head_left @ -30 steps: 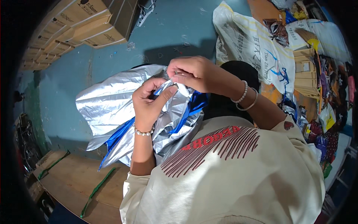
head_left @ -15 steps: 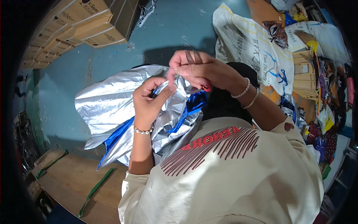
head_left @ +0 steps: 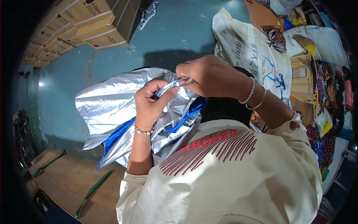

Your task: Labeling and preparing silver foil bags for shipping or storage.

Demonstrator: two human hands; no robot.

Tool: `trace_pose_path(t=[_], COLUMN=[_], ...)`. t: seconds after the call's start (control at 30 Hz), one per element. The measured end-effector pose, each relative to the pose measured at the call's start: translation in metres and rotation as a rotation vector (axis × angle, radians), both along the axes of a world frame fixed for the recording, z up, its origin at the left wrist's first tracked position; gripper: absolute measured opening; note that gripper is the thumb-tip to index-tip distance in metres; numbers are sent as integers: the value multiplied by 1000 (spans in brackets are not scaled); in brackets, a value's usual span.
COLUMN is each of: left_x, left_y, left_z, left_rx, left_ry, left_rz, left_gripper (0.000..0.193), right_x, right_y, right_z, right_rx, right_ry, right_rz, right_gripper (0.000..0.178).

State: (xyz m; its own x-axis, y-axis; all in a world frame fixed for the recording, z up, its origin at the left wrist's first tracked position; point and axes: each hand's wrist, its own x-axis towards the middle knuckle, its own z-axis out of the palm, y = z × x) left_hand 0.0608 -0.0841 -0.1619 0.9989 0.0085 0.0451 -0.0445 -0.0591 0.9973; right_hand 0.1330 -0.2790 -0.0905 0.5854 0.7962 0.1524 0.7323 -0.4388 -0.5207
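A large piece of silver fabric with blue fabric strips lies bunched over my lap. My left hand is closed, pinching a gathered silver edge between thumb and forefinger. Close beside it, my right hand is curled with its back turned up, its fingertips at the same edge. A narrow greyish piece, smeared by motion, shows at those fingertips; whether it is fabric or a small tool I cannot tell. The inside of my right hand is hidden.
Stacked cardboard boxes stand at the far left. A big white woven sack lies at the far right, near a broom and piled bags. To the near left is a brown board with green straps. Scraps dot the blue-grey floor.
My right hand has turned over and shifted slightly right, so its back now faces up. A red bit seen by its fingers before is hidden. My left hand keeps its pinch.
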Motion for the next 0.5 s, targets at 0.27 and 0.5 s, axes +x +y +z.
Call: trace_pose_path(t=[0.27,0.5], left_x=[-1,1], left_y=[1,0], left_z=[5,3], left_rx=[-19,-48], left_ry=[26,6], left_rz=[-13,-12], left_gripper=[14,15], right_x=[4,4], right_y=[-1,2], right_z=[7,-13], right_rx=[-49,263], right_ry=[41,282], right_rz=[-16,-50], right_gripper=[13,3])
